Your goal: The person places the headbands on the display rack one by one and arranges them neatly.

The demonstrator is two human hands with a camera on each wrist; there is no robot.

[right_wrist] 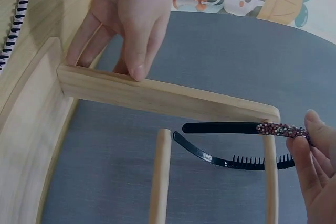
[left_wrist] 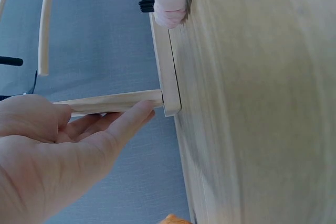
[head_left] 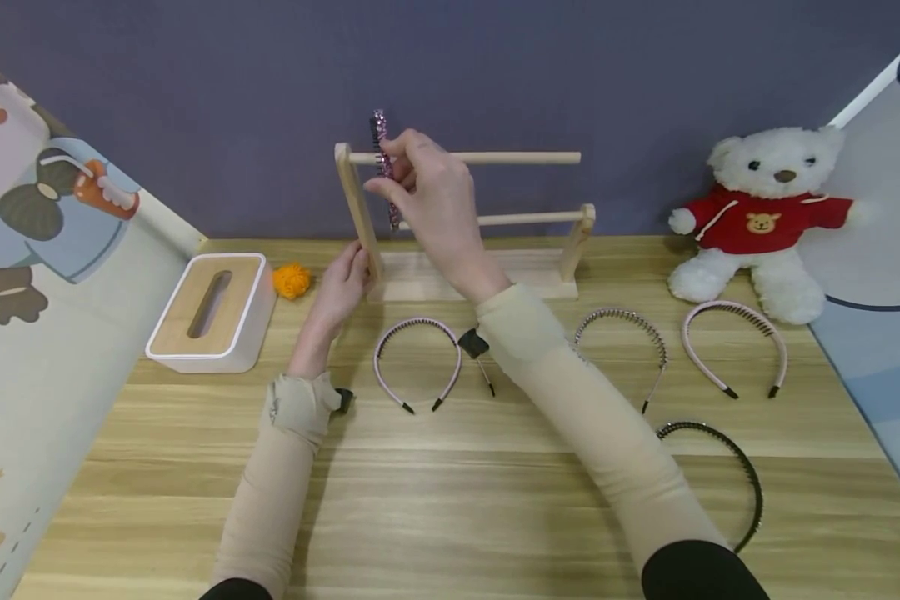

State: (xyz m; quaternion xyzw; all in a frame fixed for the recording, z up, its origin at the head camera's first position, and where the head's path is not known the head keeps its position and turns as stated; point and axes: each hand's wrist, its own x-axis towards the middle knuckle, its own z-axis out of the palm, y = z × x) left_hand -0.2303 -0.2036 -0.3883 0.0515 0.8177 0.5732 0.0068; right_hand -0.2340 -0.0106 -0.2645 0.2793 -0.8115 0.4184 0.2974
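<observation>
A wooden rack (head_left: 472, 287) with two horizontal rods stands at the table's back. My left hand (head_left: 342, 283) holds its left upright (right_wrist: 157, 98) low down, near the base. In the right wrist view the left thumb lies on the upright's edge, and the other fingertips are partly hidden. My right hand (head_left: 438, 192) pinches a glittery pink-and-dark headband (head_left: 379, 133) between thumb and fingers. Beside the upright's top, the headband's black arms (right_wrist: 220, 128) pass on both sides of the upper rod (right_wrist: 270, 182). Its free ends are near the lower rod (right_wrist: 161, 177).
On the table lie a pale pink headband (head_left: 417, 320), a beaded one (head_left: 621, 313), a pink one (head_left: 776, 337) and a black one (head_left: 750, 475). Another is partly behind my right sleeve. A tissue box (head_left: 247, 350), orange ball (head_left: 292, 281) and teddy bear (head_left: 765, 221) flank the rack.
</observation>
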